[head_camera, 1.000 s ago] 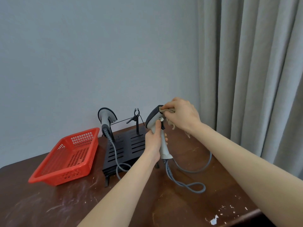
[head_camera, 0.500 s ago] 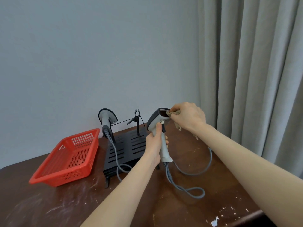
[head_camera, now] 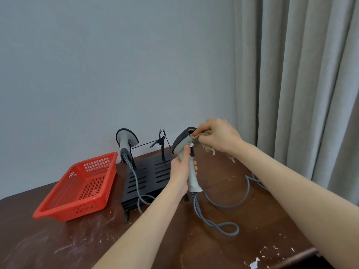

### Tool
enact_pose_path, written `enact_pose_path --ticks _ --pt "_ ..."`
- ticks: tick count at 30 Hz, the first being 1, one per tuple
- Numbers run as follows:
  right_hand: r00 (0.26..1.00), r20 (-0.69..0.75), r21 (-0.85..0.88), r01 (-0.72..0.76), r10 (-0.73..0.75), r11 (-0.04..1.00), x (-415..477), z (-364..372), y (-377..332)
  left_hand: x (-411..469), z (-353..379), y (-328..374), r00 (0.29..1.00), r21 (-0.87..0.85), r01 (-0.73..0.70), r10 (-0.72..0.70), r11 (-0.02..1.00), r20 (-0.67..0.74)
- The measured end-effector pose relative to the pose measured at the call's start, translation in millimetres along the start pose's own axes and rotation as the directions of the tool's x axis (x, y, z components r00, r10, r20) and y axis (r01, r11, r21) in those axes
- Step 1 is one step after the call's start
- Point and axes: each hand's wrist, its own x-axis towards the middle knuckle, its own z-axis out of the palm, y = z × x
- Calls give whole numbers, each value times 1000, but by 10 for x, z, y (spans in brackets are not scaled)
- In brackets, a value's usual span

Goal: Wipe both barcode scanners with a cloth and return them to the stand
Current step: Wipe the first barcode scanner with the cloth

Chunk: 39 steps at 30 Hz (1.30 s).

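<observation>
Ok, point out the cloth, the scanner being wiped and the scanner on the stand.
cloth (head_camera: 209,149), head view, hanging tan fold
scanner being wiped (head_camera: 192,179), head view, pale handle
scanner on the stand (head_camera: 123,141), head view, grey head

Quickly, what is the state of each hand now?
Left hand: grips the scanner handle.
Right hand: pinches the cloth against the scanner head.

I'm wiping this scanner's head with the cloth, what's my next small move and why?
Probably drag the cloth down the grey side of the held scanner: your right hand presses it only at the window end, and your left hand grips the handle.
</observation>
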Motion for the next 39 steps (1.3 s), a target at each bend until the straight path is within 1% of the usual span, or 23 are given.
enact_pose_path --ticks 2,4,6,7,9,10,13,16,17,20,23,25,27,28,30,32,34,36,39 --pt "1000 10 -137 -9 11 991 0 -27 21 -2 -2 -2 1000 2 12 -12 1000 -3" --pt "999 18 -295 -21 28 955 13 -53 37 -2 -12 -33 1000 11 21 -21 1000 -8" --pt "998 -23 -409 -64 59 910 31 -73 62 -5 -30 -59 1000 13 25 -25 1000 -12" --pt "995 -65 -422 -100 80 901 45 -84 97 -4 -42 -55 999 -7 31 -32 999 -14" --pt "980 -145 -358 -181 138 916 50 -100 175 6 -63 -15 999 -62 46 -48 997 -21" --pt "976 -151 -325 -201 159 924 42 -97 208 16 -73 3 999 -76 46 -48 996 -26" --pt "982 -126 -273 -171 141 947 -4 -62 221 33 -93 9 998 -67 35 -38 997 -42" --pt "979 -179 -105 -116 96 988 -21 -39 111 28 -84 -8 998 -72 45 -48 996 -36" --pt "979 -183 -80 -101 85 992 -16 -25 73 21 -78 -11 998 -73 46 -48 996 -30" --pt "986 -153 -106 -89 72 990 -19 48 3 22 -70 -27 999 -70 38 -39 997 -10" --pt "983 -157 -165 -122 96 979 -30 100 0 2 -60 -33 1000 -34 23 -23 999 15" --pt "985 -140 -102 -116 101 988 -25 133 -34 1 -53 -46 1000 -26 19 -19 999 15" --pt "991 -115 -1 -61 60 998 -23 172 -106 2 -53 -53 1000 -33 23 -23 999 14" --pt "993 -113 19 -37 39 999 -23 185 -135 5 -53 -58 1000 -42 22 -21 999 16" --pt "991 -128 -41 -31 25 999 -25 183 -138 7 -51 -64 1000 -54 17 -17 998 15" --pt "989 -143 -177 -60 35 982 -26 145 -80 -3 -52 -62 1000 -51 12 -12 999 6" --pt "987 -148 -260 -100 62 960 -30 108 -26 -13 -52 -64 1000 -31 1 -1 1000 0" --pt "987 -153 -248 -96 59 964 -31 110 -50 -7 -52 -73 1000 -25 -11 11 1000 -2" --pt "988 -154 -137 -50 29 989 -26 133 -154 -2 -44 -49 1000 -11 -29 29 1000 5"
